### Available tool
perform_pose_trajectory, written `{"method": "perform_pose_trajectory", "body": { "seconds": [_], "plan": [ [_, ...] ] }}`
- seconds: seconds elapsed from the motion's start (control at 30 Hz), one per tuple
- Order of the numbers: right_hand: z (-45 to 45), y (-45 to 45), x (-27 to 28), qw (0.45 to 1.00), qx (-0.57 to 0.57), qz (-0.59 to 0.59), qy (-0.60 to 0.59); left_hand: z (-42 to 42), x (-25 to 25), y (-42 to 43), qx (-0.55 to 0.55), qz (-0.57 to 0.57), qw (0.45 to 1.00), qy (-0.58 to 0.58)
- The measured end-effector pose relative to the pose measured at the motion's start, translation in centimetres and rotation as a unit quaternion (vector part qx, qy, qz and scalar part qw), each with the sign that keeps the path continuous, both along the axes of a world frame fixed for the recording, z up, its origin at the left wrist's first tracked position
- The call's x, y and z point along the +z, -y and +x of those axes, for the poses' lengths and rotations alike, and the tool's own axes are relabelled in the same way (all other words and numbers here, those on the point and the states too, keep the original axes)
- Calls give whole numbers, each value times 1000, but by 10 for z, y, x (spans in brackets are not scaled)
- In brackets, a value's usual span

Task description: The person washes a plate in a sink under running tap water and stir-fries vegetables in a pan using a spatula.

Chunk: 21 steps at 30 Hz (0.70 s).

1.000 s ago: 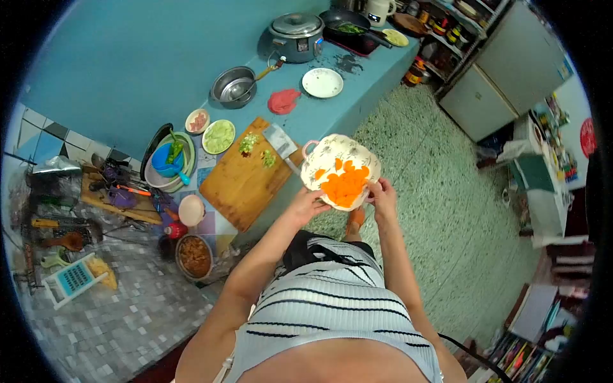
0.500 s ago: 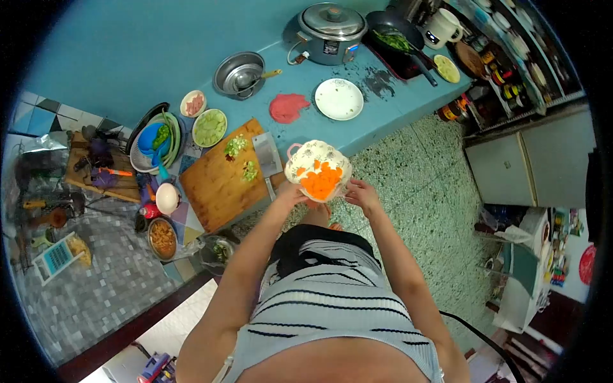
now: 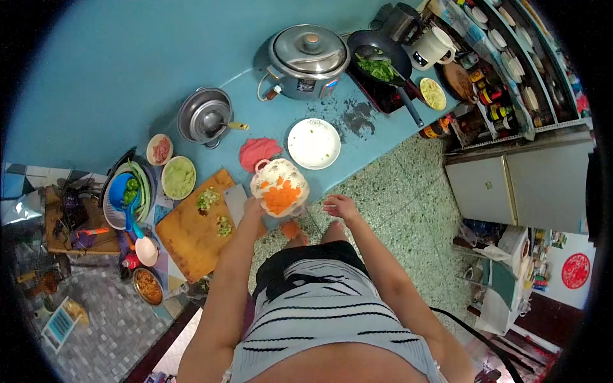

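The left hand (image 3: 254, 207) grasps the lower left edge of the dish (image 3: 271, 172), near the middle of the frame. Orange carrots (image 3: 281, 199) lie in its lower half, and a pink handle (image 3: 260, 164) juts from its upper left. Whether the dish touches the table (image 3: 274, 124) underneath cannot be told. The right hand (image 3: 340, 207) is released, fingers spread, over the floor (image 3: 408, 172) to the right of the dish and apart from it.

Just above the dish lie a red cloth (image 3: 259, 154) and a white plate (image 3: 313, 143) with a few green bits on it. To its left, a cleaver (image 3: 235, 200) lies by the right edge of the board (image 3: 188, 246), which bears two small heaps of chopped greens (image 3: 207, 199). A bowl of meat (image 3: 149, 150) stands left of centre, with a plate of pale green slices (image 3: 163, 179) just below it. Higher up are a metal pot (image 3: 191, 115) holding a ladle (image 3: 237, 126), a lidded cooker (image 3: 310, 60) and, at upper right, a black pan (image 3: 396, 54) with leafy greens (image 3: 378, 69).
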State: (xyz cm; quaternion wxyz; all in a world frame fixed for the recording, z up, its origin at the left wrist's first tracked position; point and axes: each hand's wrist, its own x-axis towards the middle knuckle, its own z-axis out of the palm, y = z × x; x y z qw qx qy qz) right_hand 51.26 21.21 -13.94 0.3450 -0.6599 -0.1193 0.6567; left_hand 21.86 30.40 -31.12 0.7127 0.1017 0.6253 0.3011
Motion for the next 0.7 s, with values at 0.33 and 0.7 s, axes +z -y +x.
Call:
{"method": "perform_pose_trajectory", "body": {
  "seconds": [0.33,0.7],
  "plan": [
    [160,-116,21,925,-47,266,265,88,149,0,53,67,995,-55],
    [373,-257,35,679,168,187,690,284,186,-25,58,62,996,-1]
  ]
}}
